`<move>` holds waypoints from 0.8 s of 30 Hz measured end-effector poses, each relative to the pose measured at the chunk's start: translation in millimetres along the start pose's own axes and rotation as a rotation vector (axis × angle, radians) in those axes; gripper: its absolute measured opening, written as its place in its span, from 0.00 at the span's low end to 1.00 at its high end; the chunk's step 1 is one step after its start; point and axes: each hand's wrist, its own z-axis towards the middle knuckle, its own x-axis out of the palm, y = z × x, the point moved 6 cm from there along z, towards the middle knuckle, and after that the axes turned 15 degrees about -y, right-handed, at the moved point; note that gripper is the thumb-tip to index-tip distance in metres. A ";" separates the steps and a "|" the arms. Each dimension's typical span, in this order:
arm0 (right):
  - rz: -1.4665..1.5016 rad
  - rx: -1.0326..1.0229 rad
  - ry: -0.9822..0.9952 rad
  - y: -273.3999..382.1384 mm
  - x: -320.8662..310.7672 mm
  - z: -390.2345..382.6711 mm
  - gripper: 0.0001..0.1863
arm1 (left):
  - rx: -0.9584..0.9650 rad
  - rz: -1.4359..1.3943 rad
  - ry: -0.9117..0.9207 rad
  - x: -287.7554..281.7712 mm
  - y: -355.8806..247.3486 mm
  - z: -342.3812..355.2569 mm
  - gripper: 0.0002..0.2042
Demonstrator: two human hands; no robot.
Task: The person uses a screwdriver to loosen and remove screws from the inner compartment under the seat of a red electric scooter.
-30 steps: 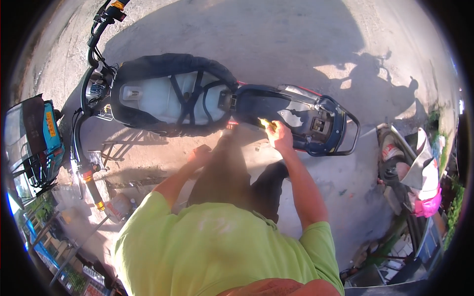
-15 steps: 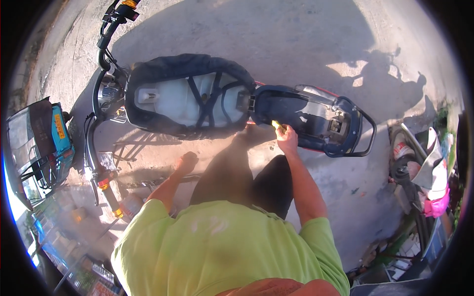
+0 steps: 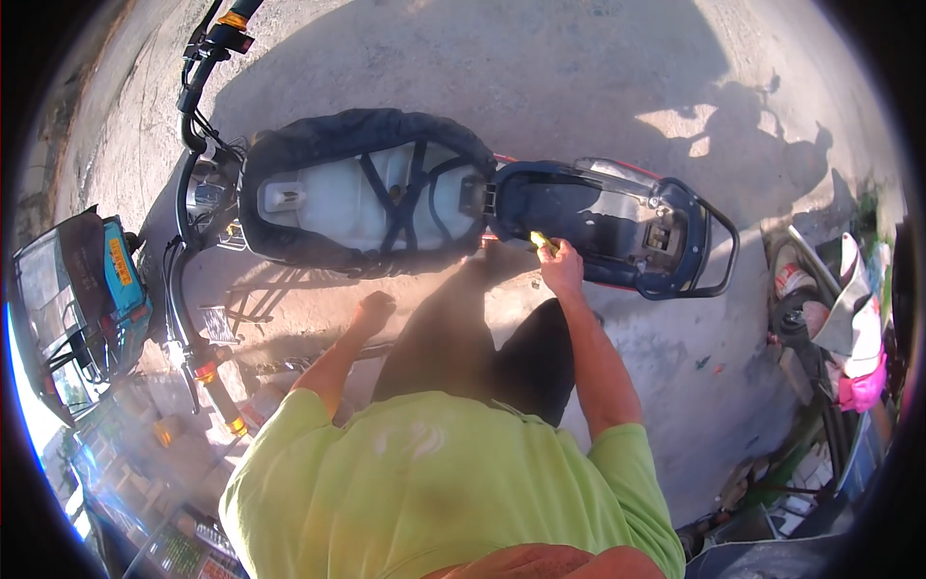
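In front of me stands a two-wheeler with its seat (image 3: 338, 198) tipped open, the pale underside crossed by black straps. To the right of it lies the uncovered dark under-seat compartment (image 3: 564, 207). My right hand (image 3: 562, 268) is over the near edge of that compartment. Its fingers close on a small yellow thing (image 3: 539, 239), too small to name. Lower and to the left, my left hand (image 3: 374, 311) hangs over the ground on the near side of the seat. Its fingers look curled, and no object shows in it.
Handlebars (image 3: 180, 232) with cables rise at the left. Beyond them stands another vehicle (image 3: 92, 299) with a blue panel. A black rear rail (image 3: 730, 253) ends the two-wheeler at the right. Piled odds and ends, with a pink bag (image 3: 861, 386), lie at the far right.
The view has shifted slightly, so the handlebars sit a little further left. My right hand keeps the small yellow thing near the compartment edge. My left hand has barely moved.
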 end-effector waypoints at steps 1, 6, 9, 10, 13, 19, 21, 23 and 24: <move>0.009 -0.010 -0.008 -0.2 -0.2 0.2 0.22 | -0.017 -0.002 0.005 0.9 1.1 -1.2 0.16; 0.040 -0.069 -0.038 -1.6 0.3 1.1 0.21 | -0.026 -0.020 0.016 10.7 14.8 -10.1 0.16; 0.058 -0.102 -0.047 -0.6 -0.6 1.8 0.21 | -0.072 -0.049 -0.001 20.9 29.0 -13.1 0.16; 0.061 -0.117 -0.051 0.4 0.0 1.5 0.21 | -0.066 -0.046 -0.005 23.1 32.0 -14.0 0.16; 0.057 -0.145 -0.062 -2.2 3.5 1.8 0.21 | -0.048 -0.062 -0.018 24.9 29.6 -12.5 0.16; 0.048 -0.137 -0.066 -2.9 8.3 0.7 0.22 | -0.043 -0.117 -0.043 20.6 21.3 -11.7 0.15; 0.045 -0.125 -0.059 -3.2 7.8 0.3 0.22 | -0.035 -0.118 -0.036 19.1 18.9 -10.8 0.15; 0.044 -0.128 -0.059 -2.9 8.1 0.5 0.22 | -0.054 -0.126 -0.040 19.9 16.4 -10.8 0.14; 0.043 -0.129 -0.060 -3.1 8.5 0.5 0.22 | -0.063 -0.129 -0.042 20.0 15.6 -10.8 0.14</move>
